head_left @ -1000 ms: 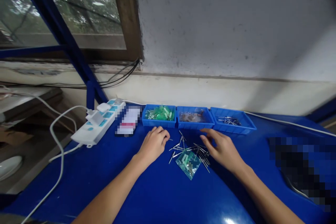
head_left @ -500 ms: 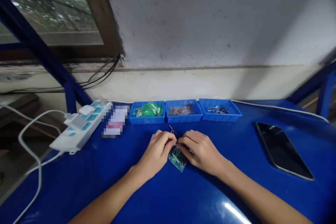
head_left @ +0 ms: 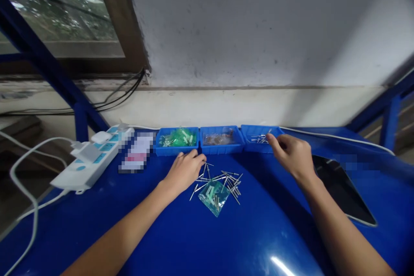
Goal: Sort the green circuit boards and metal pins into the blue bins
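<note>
A small clear zip bag (head_left: 213, 198) lies on the blue table, with white plugs and several metal pins visible in it. Thin metal pins (head_left: 231, 181) that look like rivets are scattered loose behind and beside it. My left hand (head_left: 186, 169) rests palm down at the left of this pile, its fingers loosely bent and the fingertips by the pins. Over the front right of the right blue bin (head_left: 258, 148), which contains more metal pins, is my right hand (head_left: 293, 155). Its fingers are curled in with the thumb pointing left; whatever they hold is hidden.
A blue bin (head_left: 176, 151) with green and white plugs and a blue bin (head_left: 221, 149) with brownish pieces in clear plastic stand along the wall. At left are a white power strip (head_left: 84, 168) and a blurred-out card (head_left: 137, 151). A dark phone (head_left: 346, 192) lies right, partly behind my right arm.
My hands have parted from above the bag. My right hand has gone right and back to the right bin; my left has shifted slightly left, uncovering the loose pins.
</note>
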A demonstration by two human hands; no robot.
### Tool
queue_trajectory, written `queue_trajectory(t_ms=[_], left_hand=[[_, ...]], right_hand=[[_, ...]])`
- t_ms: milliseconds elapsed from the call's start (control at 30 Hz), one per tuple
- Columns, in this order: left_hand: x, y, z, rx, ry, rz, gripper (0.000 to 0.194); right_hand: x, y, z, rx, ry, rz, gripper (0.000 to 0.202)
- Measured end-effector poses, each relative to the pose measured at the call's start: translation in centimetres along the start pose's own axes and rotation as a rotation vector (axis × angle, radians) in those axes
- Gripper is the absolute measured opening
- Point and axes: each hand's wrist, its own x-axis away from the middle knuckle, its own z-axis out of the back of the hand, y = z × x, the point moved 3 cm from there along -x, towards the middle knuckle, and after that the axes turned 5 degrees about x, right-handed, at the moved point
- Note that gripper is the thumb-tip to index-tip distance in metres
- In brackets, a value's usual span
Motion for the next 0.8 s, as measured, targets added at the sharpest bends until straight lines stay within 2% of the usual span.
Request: queue_trajectory(t_ms=[100,233,333,500,633,700,800], left_hand=[[0.9,-0.1,0.0,-0.059,0.015,0.056,0.017],[1.7,0.3,1.1,0.002,0.094,0.112,0.017],[1.8,1.4,1.7,0.161,0.153,0.07,0.023],[2.1,3.1,1.6,0.363,0.151,0.004,0.025],[2.1,2.7,1.5,0.379,0.13,0.054,0.024],[1.9,1.9,1.4,0.322,0.125,0.138,0.023],[1.4,1.1,1.2,0.179,0.114,0.215,0.021]], right_hand=[[1.1,-0.9,-0.9,-0.043,-0.096,0.035,0.047],[3.2,-6.1,-1.8,-0.256,-0.306,0.282,0.029],[4.4,-8.9,-1.6,-0.373,-0.375,0.467,0.026],[5.3,-10.3,-1.3,-0.352,-0.325,0.609,0.018],[4.9,-10.0,-1.3,-0.322,-0.261,0.628,0.018],[3.8,-8.7,-1.1,-0.3,-0.169,0.551,0.018],[1.5,-4.6,-0.7,-0.204,0.078,0.251,0.016]])
